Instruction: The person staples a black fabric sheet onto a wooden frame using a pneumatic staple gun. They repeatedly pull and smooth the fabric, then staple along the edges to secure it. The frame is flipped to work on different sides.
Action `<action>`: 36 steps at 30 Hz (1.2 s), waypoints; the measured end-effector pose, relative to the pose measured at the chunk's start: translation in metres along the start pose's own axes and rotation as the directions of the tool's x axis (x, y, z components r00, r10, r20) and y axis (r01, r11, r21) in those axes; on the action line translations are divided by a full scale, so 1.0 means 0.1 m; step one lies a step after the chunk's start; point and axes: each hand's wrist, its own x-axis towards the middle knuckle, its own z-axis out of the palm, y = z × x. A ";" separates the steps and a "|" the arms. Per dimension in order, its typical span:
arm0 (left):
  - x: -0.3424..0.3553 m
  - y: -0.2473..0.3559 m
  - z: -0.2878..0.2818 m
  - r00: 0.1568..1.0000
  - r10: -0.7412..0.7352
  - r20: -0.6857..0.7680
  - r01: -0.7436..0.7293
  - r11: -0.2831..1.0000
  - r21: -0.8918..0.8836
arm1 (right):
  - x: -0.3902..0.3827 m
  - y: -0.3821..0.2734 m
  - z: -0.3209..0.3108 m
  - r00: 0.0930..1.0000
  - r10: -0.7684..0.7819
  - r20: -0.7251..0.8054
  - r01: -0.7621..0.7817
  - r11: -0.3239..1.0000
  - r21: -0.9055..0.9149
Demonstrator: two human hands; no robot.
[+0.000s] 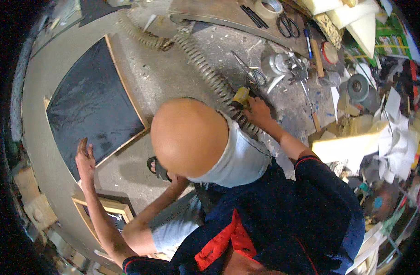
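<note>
On the black wood-edged panel (pixel 93 98), the left hand (pixel 85 161) lies open, empty. Well rightward, the right hand (pixel 259 112) grips a yellow tool (pixel 241 95).

The panel (pixel 93 101) is black, smudged with grey, and its edging (pixel 124 79) is tan. Yellow and black mark the tool (pixel 240 96); the hose (pixel 204 65) is grey-beige, banded by its ribs. The floor (pixel 148 73) is grey-brown, flecked white. The shirt (pixel 306 220) is navy with red piping and a red collar (pixel 219 247); the jeans (pixel 246 158) are faded blue. The scissors (pixel 288 28) have black handles, the marker (pixel 307 39) is blue, and the foam (pixel 354 14) is cream.
</note>
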 end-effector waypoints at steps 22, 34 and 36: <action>1.68 0.93 1.40 0.946 -0.165 -0.280 0.035 0.908 -0.417 | 0.35 -0.34 -0.47 0.940 0.279 0.196 -0.309 0.940 0.146; 3.00 1.07 1.72 0.859 -0.241 -0.452 0.115 0.950 -0.289 | 2.59 -2.43 -0.79 0.956 -0.179 0.230 0.023 0.834 0.552; 3.16 1.01 1.81 0.857 -0.257 -0.446 0.137 0.949 -0.283 | 3.00 -2.78 -0.71 0.951 -0.267 0.157 0.151 0.843 0.516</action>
